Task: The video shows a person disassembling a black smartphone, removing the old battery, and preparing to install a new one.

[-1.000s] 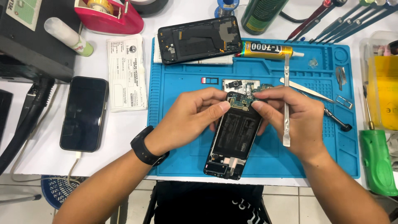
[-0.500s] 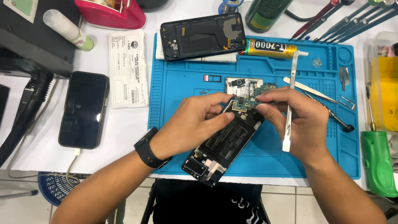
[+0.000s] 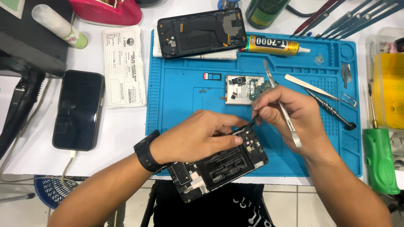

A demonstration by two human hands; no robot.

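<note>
opened phone (image 3: 219, 162) swung flatter, nearer | left hand (image 3: 198, 136) clamps it | right hand (image 3: 290, 115) grips metal spudger (image 3: 284, 110)

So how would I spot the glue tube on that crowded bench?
Start at the big blue rubber work mat in the middle of the white table. Along its top edge, just right of the black phone back frame, lies a yellow glue tube on its side. It is the only yellow tube there, with a pale pointed nozzle aimed right.
</note>
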